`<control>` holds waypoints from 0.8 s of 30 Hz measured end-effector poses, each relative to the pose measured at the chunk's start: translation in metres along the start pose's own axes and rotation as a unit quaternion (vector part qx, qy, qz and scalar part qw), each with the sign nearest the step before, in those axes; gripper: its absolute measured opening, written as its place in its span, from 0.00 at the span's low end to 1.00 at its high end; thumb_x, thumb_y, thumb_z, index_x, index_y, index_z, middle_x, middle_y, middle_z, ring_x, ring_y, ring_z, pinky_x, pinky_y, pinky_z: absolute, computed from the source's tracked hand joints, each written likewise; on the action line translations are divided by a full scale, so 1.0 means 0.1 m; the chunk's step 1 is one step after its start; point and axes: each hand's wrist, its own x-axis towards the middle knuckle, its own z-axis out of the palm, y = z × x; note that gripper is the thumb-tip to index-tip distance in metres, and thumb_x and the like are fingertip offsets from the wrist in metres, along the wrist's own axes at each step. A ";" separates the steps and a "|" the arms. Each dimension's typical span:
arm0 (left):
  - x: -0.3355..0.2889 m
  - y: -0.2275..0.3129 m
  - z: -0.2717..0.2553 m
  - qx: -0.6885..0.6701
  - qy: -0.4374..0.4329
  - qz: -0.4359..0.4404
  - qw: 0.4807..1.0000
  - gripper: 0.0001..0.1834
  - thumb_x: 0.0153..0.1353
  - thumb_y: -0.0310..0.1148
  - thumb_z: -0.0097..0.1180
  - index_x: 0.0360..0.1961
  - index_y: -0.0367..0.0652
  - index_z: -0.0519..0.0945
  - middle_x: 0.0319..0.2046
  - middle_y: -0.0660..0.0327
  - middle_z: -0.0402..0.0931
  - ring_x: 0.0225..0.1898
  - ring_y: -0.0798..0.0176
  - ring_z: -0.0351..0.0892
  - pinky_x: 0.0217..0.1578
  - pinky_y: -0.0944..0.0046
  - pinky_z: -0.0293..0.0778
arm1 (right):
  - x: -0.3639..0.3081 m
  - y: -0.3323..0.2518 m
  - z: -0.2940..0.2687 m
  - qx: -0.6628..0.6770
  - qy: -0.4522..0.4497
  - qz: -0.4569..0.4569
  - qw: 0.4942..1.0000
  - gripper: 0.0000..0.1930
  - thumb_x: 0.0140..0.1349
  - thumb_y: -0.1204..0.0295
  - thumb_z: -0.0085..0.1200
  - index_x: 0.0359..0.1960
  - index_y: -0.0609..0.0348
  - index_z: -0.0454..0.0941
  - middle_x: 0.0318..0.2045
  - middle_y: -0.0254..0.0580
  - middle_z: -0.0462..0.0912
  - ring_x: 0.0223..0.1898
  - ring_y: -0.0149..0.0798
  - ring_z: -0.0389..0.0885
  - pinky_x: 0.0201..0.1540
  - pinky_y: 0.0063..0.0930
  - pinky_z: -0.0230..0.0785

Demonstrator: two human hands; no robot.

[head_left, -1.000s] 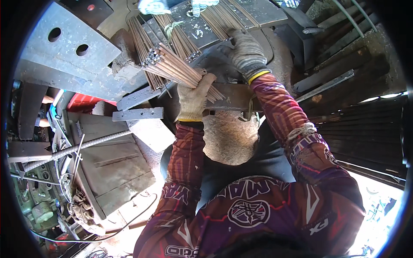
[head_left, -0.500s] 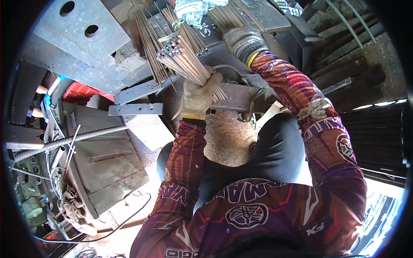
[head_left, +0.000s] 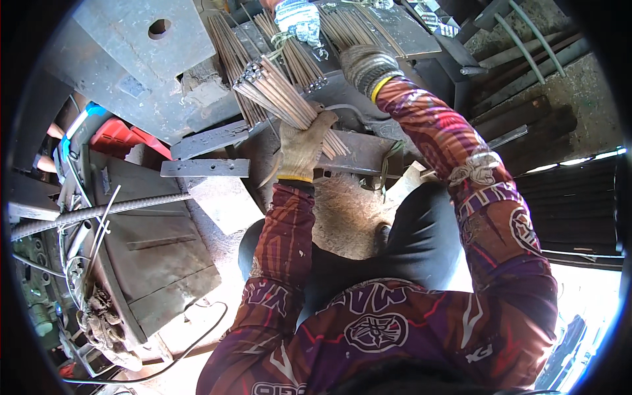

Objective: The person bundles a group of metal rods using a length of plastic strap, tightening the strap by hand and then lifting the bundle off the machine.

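Observation:
My left hand [head_left: 304,146], in a tan work glove, is closed around a bundle of thin metal rods [head_left: 275,92]. The bundle slants up and left from the fist, and its short lower ends stick out below. My right hand [head_left: 370,69], in a grey knit glove, is at the near ends of loose rods [head_left: 349,27] lying on the metal table [head_left: 411,41]. Its fingers curl downward; their tips and anything in them are hidden. Another person's hand [head_left: 297,20], in a white and blue glove, is over a tied rod bundle [head_left: 289,54] just beyond mine.
More rods [head_left: 230,59] lie left of the held bundle. A thick steel plate with a hole [head_left: 131,52] stands at upper left, near drilled flat bars [head_left: 205,168]. A ribbed bar [head_left: 99,214] crosses a metal box [head_left: 164,250]. Bent pipes [head_left: 536,39] are at upper right.
The view has shifted slightly. My left hand keeps its grip on the rod bundle, and my right hand stays by the loose rods. The other person's gloved hand has shifted a little over the tied bundle.

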 end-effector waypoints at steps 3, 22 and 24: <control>0.00 -0.01 -0.04 -0.021 0.012 -0.015 1.000 0.11 0.55 0.22 0.69 0.38 0.34 0.81 0.33 0.52 0.85 0.34 0.58 0.88 0.37 0.62 0.85 | -0.18 0.01 0.00 0.074 0.056 0.039 0.995 0.14 0.63 0.66 0.52 0.41 0.58 0.88 0.43 0.59 0.87 0.49 0.58 0.86 0.52 0.50 0.78; -0.01 0.08 -0.08 -0.005 -0.002 -0.059 0.998 0.18 0.48 0.37 0.75 0.37 0.38 0.85 0.35 0.59 0.84 0.34 0.63 0.84 0.37 0.64 0.80 | -0.20 0.18 0.04 0.116 0.018 0.172 0.978 0.19 0.64 0.59 0.53 0.50 0.56 0.85 0.51 0.57 0.84 0.56 0.56 0.82 0.61 0.47 0.73; -0.01 0.07 -0.09 -0.012 0.005 -0.059 0.998 0.18 0.48 0.36 0.75 0.37 0.38 0.85 0.34 0.59 0.84 0.33 0.64 0.83 0.36 0.64 0.80 | -0.21 0.15 0.00 0.128 0.029 0.168 0.977 0.19 0.64 0.59 0.54 0.50 0.56 0.85 0.51 0.58 0.84 0.56 0.56 0.82 0.61 0.46 0.74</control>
